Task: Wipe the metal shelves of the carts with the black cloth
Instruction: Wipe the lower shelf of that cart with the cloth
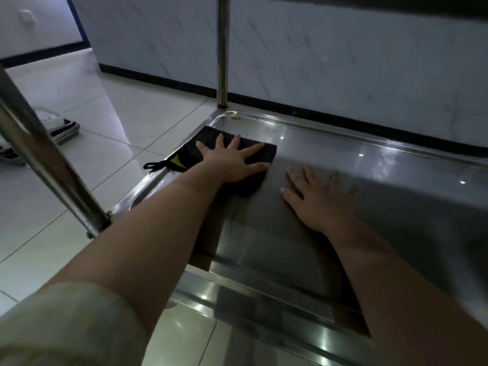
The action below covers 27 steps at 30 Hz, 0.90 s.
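Head view, and the left fingers [254, 149] are splayed wide and flat, pressing down on the black rectangular cloth [208, 140]. Nothing is curled round it; the whole left hand [232, 163] lies palm-down on top. The cloth sits at the left end of the shiny stainless-steel cart shelf [383, 186], near the far left corner, with its black loop [152, 165] and a yellow tag [175, 161] hanging out over the raised rim.

Over to the right fingers [307, 177]: straight and spread, holding nothing, and the right hand [318, 204] rests flat on bare metal just beside the cloth, not touching it.

A pale rolled-up sleeve [66, 326] covers the left upper arm. Two round steel posts rise from the shelf's left corners, one at the far corner [223, 48] and one at the near corner [45, 154]. A small brownish spot [234, 118] marks the far rim. Out on the pale tiled floor [79, 202] to the left lies a stack of metal trays [67, 129].
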{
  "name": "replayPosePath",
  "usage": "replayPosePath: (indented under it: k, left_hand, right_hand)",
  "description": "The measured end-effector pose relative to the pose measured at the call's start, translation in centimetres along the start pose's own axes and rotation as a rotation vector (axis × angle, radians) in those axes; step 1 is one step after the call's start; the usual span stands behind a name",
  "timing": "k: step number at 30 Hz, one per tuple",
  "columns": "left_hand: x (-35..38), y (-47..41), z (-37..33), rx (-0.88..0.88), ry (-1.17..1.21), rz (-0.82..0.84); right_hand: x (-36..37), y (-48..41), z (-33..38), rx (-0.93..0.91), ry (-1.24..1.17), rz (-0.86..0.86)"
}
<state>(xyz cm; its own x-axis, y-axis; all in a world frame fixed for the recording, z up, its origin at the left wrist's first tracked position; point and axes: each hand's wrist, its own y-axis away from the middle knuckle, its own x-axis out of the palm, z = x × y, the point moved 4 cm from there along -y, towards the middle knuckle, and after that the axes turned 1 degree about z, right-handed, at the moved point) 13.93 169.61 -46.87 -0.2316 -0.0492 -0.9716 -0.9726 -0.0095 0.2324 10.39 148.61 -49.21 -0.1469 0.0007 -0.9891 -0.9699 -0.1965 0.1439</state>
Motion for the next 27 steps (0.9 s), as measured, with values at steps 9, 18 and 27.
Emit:
replayPosePath:
  k: [9, 18, 27]
  left_hand:
    - [-1.3, -3.7, -1.0, 0.015, -0.014, -0.012]
    - [2.5, 11.7, 3.8, -0.047, 0.004, 0.090]
    - [4.5, 16.5, -4.1, -0.035, -0.006, 0.092]
  right_hand:
    - [-0.2, -0.4, -0.3, 0.030, -0.017, -0.025]
    - [-0.4, -0.6, -0.6, 0.039, -0.081, 0.009]
    - [-0.4, -0.3, -0.2, -0.001, -0.175, 0.012]
